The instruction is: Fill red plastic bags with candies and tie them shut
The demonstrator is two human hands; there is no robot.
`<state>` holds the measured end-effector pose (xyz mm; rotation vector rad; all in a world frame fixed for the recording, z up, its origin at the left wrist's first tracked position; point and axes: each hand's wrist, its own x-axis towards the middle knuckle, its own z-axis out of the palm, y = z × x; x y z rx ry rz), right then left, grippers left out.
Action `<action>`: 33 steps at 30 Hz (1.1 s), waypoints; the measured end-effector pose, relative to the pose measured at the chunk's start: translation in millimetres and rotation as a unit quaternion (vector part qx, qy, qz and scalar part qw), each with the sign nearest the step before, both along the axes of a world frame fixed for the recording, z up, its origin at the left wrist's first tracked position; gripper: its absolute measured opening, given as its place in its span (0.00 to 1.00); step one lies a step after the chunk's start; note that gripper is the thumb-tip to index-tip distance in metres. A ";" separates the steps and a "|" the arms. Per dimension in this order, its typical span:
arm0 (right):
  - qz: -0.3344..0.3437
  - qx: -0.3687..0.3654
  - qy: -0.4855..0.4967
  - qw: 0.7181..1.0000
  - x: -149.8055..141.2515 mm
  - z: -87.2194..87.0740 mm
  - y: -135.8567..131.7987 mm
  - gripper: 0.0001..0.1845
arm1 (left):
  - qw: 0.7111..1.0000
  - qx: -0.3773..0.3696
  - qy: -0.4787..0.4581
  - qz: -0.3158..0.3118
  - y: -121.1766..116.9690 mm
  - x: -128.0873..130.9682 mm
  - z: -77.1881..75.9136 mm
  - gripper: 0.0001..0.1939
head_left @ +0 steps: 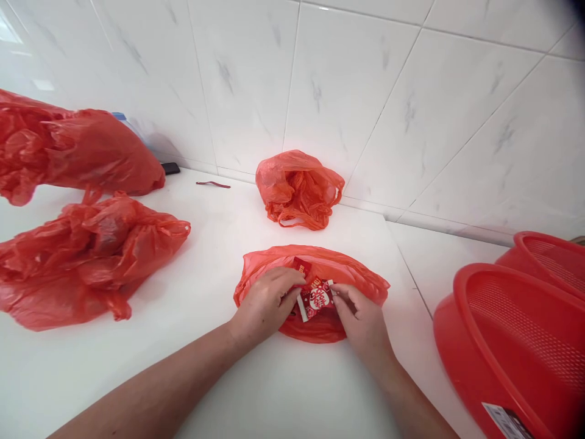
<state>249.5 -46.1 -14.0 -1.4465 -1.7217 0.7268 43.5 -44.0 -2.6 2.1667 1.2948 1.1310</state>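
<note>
A small red-and-white printed packet (319, 299) is stretched between my two hands, above the mouth of an open red plastic bag (361, 274). My left hand (269, 302) pinches the packet's left end with thumb and fingers. On its right end, my right hand (361, 314) has a similar pinch. Behind the held packet, another dark red packet (301, 266) shows inside the bag. The rest of the bag's contents are mostly hidden by my hands and the packet.
A crumpled red bag (299, 192) stands against the tiled wall. Two full red bags, one nearer (91, 256) and one farther (100, 146), lie at left. A dark phone-like object (170, 168) and a red strip (212, 184) lie behind. Red perforated baskets (475, 341) stand at right.
</note>
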 end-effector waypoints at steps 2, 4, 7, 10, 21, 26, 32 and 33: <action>-0.008 0.010 -0.001 1.000 -0.2 0.8 -0.4 0.14 | 0.999 0.014 0.042 0.016 5.0 -3.1 -2.9 0.14; -0.022 0.019 -0.003 1.000 -0.2 2.3 -1.2 0.14 | 0.996 0.005 0.091 0.007 8.1 -4.6 -6.4 0.15; -0.039 0.029 -0.004 0.999 0.4 3.9 -1.8 0.13 | 0.990 -0.028 0.139 0.014 8.6 -4.7 -11.4 0.17; -0.038 0.029 -0.003 0.999 1.3 3.9 -1.3 0.14 | 0.986 -0.056 0.153 0.029 7.5 -4.8 -13.9 0.20; -0.013 0.004 -0.016 1.000 2.1 4.7 -1.2 0.12 | 0.992 -0.024 0.125 0.000 7.8 -3.8 -8.3 0.17; -0.014 0.013 -0.017 1.000 1.6 3.7 -0.6 0.12 | 0.997 -0.006 0.080 -0.006 8.3 -3.2 -6.0 0.21; -0.008 0.016 -0.020 1.000 2.5 2.4 -0.4 0.13 | 0.999 -0.040 0.026 0.002 8.4 -3.2 -8.6 0.19; -0.007 0.014 -0.021 1.000 2.5 2.4 -0.3 0.12 | 0.999 -0.048 0.021 0.003 7.9 -2.8 -8.3 0.20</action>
